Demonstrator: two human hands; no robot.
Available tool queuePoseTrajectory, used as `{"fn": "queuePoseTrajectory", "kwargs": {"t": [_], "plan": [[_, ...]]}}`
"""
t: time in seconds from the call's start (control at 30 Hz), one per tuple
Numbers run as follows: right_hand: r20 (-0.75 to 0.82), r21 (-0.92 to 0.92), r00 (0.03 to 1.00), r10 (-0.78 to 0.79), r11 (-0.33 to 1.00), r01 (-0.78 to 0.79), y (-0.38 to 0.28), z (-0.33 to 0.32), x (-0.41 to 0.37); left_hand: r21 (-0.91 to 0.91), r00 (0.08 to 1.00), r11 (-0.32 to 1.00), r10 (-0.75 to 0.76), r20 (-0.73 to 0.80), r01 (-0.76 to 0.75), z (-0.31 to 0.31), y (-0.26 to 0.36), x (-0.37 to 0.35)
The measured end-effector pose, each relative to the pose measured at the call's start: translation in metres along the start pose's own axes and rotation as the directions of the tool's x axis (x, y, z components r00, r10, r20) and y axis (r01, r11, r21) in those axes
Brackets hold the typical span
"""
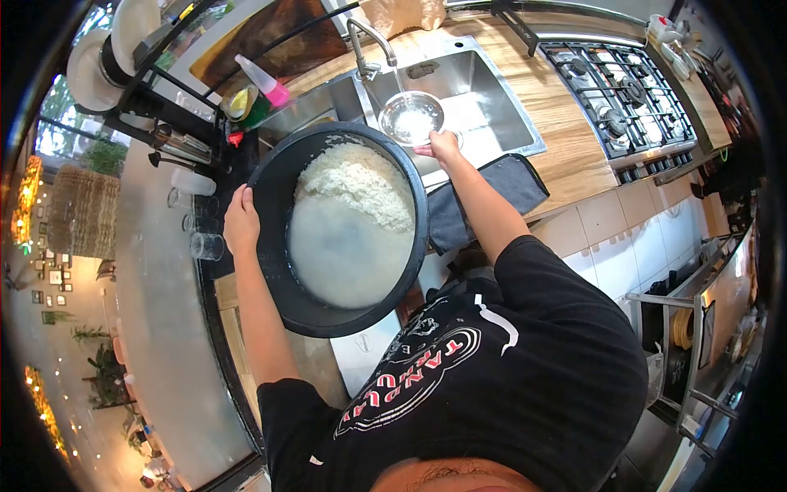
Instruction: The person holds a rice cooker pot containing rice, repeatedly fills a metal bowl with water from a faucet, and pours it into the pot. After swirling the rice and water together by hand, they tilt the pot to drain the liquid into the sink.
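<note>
A large black tub (277, 275) stands tilted in front of me. Wet white rice (361, 184) is heaped against its far side, and cloudy water (352, 258) fills the lower part. On the tub's left rim, my left hand (241, 220) is closed with the thumb over the edge. My right hand (443, 149) grips the near edge of a round, shiny bowl (411, 120) over the sink (492, 115). Water runs from the faucet (379, 49) into this bowl. What supports the tub from below is mostly hidden.
A dark cloth (496, 197) hangs over the counter edge beside the tub. Right of the sink is a gas stove (619, 98). Several clear glasses (206, 246) stand at the left, and a pink-and-clear squeeze bottle (266, 82) is behind the tub.
</note>
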State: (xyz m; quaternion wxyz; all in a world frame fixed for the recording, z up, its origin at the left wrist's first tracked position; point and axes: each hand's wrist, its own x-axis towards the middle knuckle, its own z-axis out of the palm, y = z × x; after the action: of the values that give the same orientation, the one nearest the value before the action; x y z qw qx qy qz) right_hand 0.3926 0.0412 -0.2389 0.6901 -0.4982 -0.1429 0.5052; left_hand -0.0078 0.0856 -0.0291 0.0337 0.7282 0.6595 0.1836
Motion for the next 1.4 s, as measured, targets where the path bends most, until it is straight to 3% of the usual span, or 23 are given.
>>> {"fn": "queuePoseTrajectory", "kwargs": {"t": [1.4], "plan": [[-0.062, -0.012, 0.998, 0.015, 1.0, -0.016, -0.002, 0.004, 0.0, 0.006, 1.0, 1.0, 0.011, -0.01, -0.011, 0.001, -0.002, 0.001]]}}
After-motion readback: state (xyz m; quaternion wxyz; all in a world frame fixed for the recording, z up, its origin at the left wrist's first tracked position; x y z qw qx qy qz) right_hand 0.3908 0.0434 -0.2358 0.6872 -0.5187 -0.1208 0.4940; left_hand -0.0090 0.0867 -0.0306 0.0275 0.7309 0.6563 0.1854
